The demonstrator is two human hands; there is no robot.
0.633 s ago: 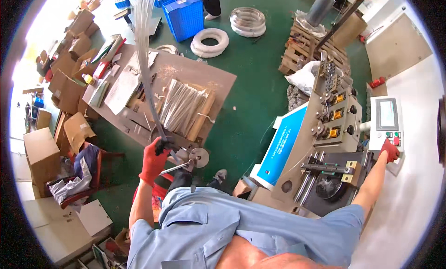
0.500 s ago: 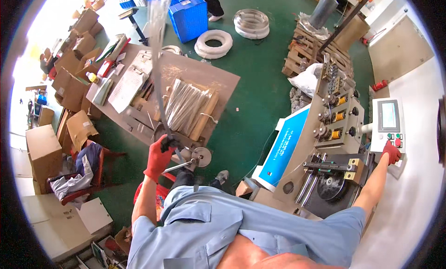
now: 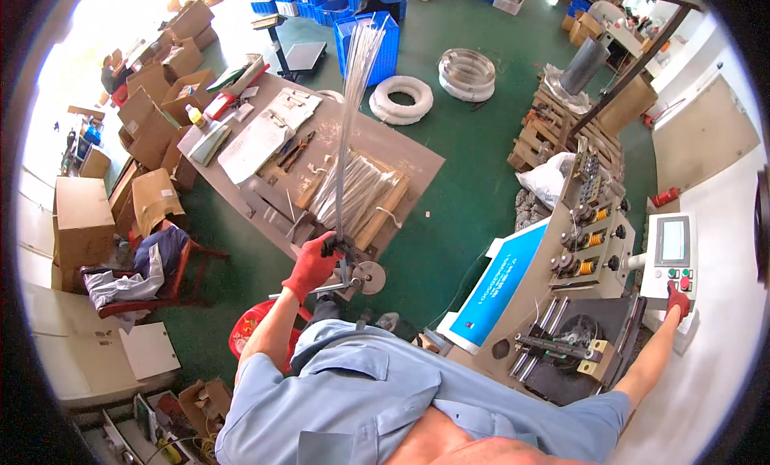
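My left hand [image 3: 315, 266], in a red glove with dark fingertips, is closed round the lower end of a bundle of thin metal wires [image 3: 353, 120]. The bundle stands nearly upright and fans out toward its top. On the right, my right hand [image 3: 678, 301], also gloved in red, reaches to the control panel [image 3: 672, 226] of a machine. One finger is stretched out onto its coloured buttons; the other fingers are partly hidden. Between my arms, the machine carries a sliding carriage [image 3: 561, 347] on steel rods and a row of rollers with yellow springs [image 3: 593, 242].
A brown table [image 3: 413, 164] holds a wooden tray [image 3: 393, 198] of wires, pliers [image 3: 298, 150] and papers [image 3: 255, 148]. A red stool [image 3: 250, 330] stands near my left arm. Wire coils [image 3: 401, 101] lie on the floor beyond. Another person [image 3: 377, 4] stands by blue crates.
The view has shifted, so the surroundings sit farther right. The machine's carriage has slid toward me along its rods. My left hand still grips the wires; my right hand stays at the panel.
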